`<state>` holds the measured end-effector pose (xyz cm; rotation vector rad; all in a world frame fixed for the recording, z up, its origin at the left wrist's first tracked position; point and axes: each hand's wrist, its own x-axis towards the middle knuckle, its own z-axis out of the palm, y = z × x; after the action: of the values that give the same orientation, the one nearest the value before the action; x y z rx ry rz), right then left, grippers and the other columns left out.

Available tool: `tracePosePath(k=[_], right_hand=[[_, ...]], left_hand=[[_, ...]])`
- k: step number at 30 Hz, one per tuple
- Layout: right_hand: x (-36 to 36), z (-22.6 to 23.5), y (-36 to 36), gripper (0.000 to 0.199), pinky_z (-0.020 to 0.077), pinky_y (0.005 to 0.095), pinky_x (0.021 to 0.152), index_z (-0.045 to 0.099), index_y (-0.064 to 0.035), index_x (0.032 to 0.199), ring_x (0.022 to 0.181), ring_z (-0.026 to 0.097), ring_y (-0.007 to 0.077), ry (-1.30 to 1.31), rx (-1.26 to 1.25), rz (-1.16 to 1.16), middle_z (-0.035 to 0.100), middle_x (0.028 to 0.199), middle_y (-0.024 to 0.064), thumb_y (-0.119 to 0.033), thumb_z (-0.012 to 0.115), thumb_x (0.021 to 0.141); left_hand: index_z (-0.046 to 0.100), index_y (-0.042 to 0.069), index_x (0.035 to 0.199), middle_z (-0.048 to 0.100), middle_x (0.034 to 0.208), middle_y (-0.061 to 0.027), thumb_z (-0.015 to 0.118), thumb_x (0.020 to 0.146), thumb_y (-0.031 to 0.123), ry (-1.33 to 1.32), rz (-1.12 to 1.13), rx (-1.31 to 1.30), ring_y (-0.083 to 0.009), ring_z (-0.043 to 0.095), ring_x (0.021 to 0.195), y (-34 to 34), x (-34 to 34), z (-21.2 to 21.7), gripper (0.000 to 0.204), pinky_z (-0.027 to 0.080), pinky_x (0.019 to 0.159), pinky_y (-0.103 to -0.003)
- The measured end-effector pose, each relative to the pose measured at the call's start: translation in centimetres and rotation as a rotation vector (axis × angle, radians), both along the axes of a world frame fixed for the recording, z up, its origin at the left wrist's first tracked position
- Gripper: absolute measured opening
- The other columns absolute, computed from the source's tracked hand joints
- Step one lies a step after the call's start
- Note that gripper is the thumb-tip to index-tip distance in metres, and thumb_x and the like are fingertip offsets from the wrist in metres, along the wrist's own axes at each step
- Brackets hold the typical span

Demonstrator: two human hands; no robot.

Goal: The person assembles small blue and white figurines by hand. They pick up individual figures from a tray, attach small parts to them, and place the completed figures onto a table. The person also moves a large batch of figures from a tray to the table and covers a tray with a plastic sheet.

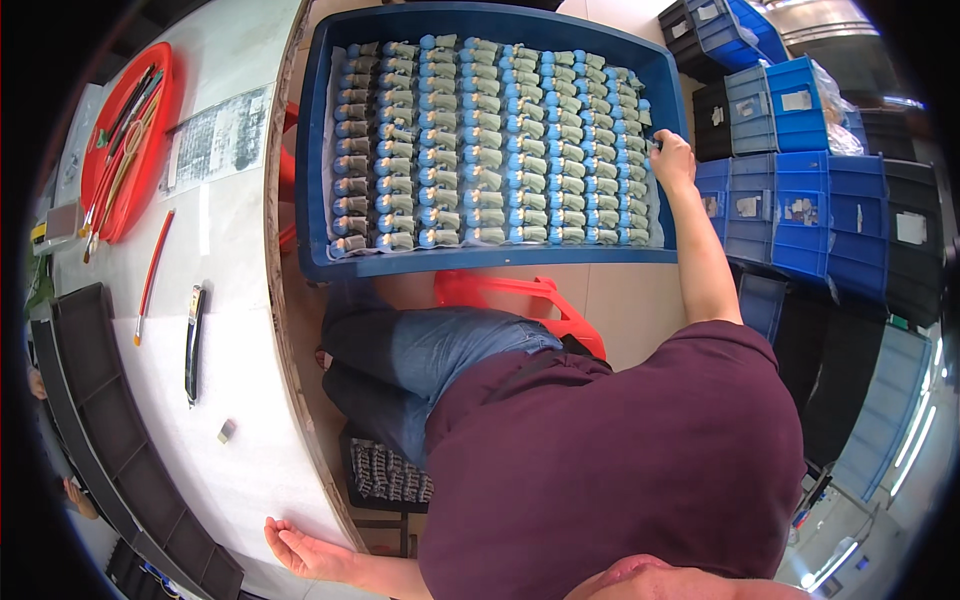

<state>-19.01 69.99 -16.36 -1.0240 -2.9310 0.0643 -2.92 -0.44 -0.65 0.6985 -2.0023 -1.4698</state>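
— What takes up most of the view?

— A white bench (235,300) down the left, its curved edge running top to bottom, and beside that edge a big blue tray (500,262) resting on a red stool (520,295). Stacked blue and black bins (800,190) stand well off to the right.

— And in the tray?

— Rows of small blue-capped parts (490,140), packed side by side and filling it wall to wall.

— Where are the hands?

— The right hand (672,155) is at the tray's right edge, near its far corner, fingers curled at the outermost row of parts. Whether it has one pinched I cannot tell; the fingertips are hidden. The left hand (300,548) lies on the bench's near edge, palm up, fingers loosely spread, holding nothing.

— Anything else on the bench?

— A long black compartment tray (120,440) along its left edge, a red round tray (130,135) of tools at the far corner, a printed sheet (220,135) just beside it, then a red rod (153,272), a black tool (193,340) and a tiny block (227,431) toward the near end.
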Motion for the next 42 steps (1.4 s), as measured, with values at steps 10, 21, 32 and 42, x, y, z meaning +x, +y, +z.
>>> tracePosePath(k=[10, 21, 32, 42], right_hand=[[0.2, 0.3, -1.8, 0.04, 0.0488, 0.0429, 0.079, 0.054, -0.0106, 0.113, 0.097, 0.057, 0.0312, -0.072, 0.105, 0.0, 0.058, 0.106, 0.0139, -0.009, 0.062, 0.074], [1.2, 0.0, -1.7, 0.067, 0.0486, 0.0433, 0.081, 0.04, -0.0156, 0.129, 0.099, 0.056, 0.0344, -0.214, 0.038, 0.108, 0.053, 0.107, 0.0158, 0.001, 0.064, 0.069], [0.0, 0.0, -1.2, 0.059, 0.0473, 0.0449, 0.084, 0.043, -0.0092, 0.127, 0.101, 0.057, 0.0364, -0.335, 0.001, 0.062, 0.054, 0.114, 0.0198, -0.012, 0.061, 0.072], [-1.9, 0.6, -1.3, 0.043, 0.0468, 0.0425, 0.088, 0.054, -0.0076, 0.113, 0.105, 0.056, 0.0357, -0.441, 0.012, 0.001, 0.059, 0.11, 0.0198, -0.012, 0.06, 0.071]], left_hand=[[0.056, -0.004, 0.112, 0.056, 0.115, -0.0121, 0.048, 0.092, 0.005, -0.018, 0.008, -0.028, -0.0181, 0.053, 0.104, 0.4, -0.2, 0.1, 0.023, 0.042, 0.092, -0.028], [0.055, -0.004, 0.113, 0.056, 0.115, -0.0121, 0.047, 0.092, 0.006, -0.02, -0.003, -0.03, -0.0183, 0.053, 0.105, 0.1, 0.0, 0.0, 0.024, 0.043, 0.092, -0.028], [0.056, -0.004, 0.112, 0.057, 0.113, -0.0126, 0.047, 0.092, 0.004, -0.009, -0.01, -0.03, -0.0187, 0.053, 0.103, -0.2, 0.1, -0.2, 0.023, 0.043, 0.092, -0.028], [0.054, -0.005, 0.114, 0.056, 0.115, -0.012, 0.047, 0.092, 0.006, -0.02, 0.004, -0.029, -0.0181, 0.052, 0.105, 0.1, -0.1, -0.1, 0.025, 0.041, 0.093, -0.028]])
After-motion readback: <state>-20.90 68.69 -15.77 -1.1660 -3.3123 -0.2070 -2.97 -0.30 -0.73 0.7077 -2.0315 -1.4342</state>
